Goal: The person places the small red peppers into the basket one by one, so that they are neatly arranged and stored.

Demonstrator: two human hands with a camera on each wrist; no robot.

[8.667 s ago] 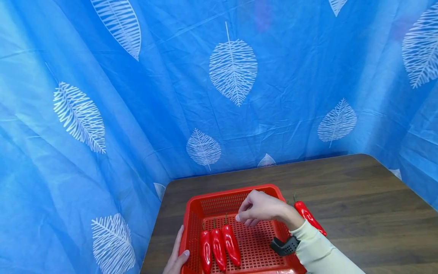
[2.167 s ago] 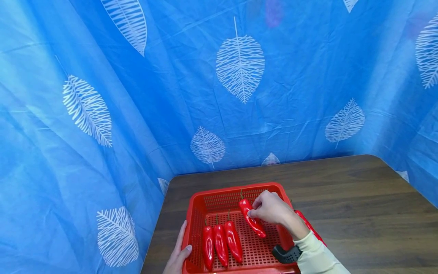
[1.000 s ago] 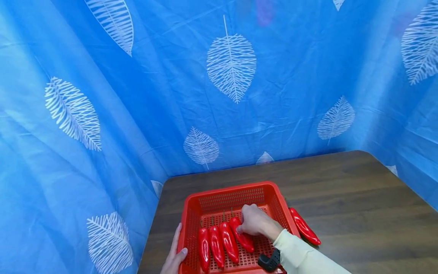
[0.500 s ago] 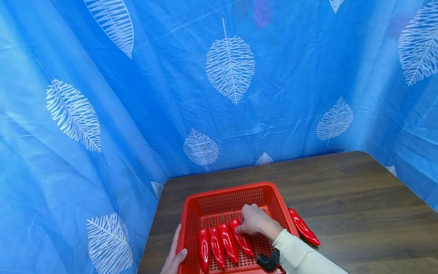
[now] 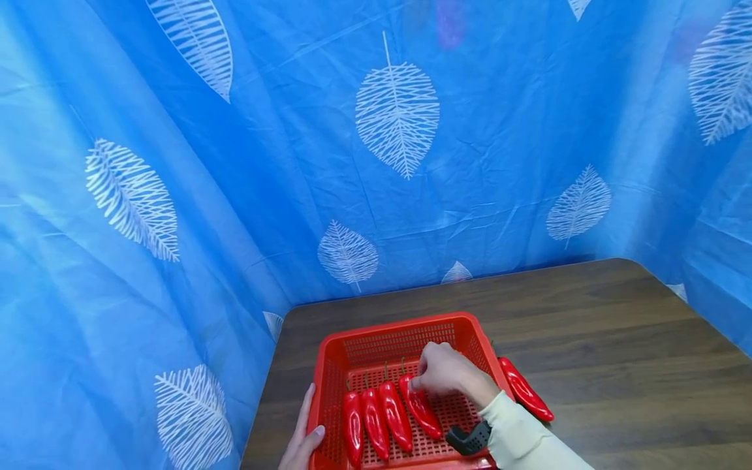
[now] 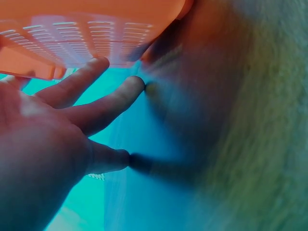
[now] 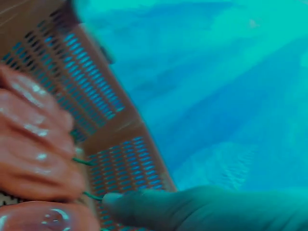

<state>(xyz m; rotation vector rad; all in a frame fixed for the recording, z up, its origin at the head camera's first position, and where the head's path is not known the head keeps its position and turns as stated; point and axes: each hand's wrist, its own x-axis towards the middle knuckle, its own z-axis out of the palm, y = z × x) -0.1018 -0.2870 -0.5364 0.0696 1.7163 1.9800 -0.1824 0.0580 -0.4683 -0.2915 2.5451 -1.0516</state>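
Note:
Several glossy red peppers [image 5: 375,423] with green stems lie side by side in a red perforated plastic basket [image 5: 388,329]. My right hand [image 5: 444,371] is low over the basket floor, beside the upper part of the rightmost pepper [image 5: 424,411]; its thumb overlaps that pepper. In the right wrist view a straight finger [image 7: 144,207] reaches past the pepper stems. My left hand [image 5: 301,437] rests along the basket's left outer side. Its fingers [image 6: 103,108] are spread and straight against the basket wall in the left wrist view.
Another red pepper [image 5: 525,390] lies on the dark wood table [image 5: 587,326], just right of the basket. A blue curtain [image 5: 282,163] with white leaf prints hangs behind the table and at its sides. A black band [image 5: 470,438] is on my right wrist.
My right hand carried a pepper into the basket and laid it right of the other three. In the last half second the hand shifted slightly up and right from it. The left hand stayed.

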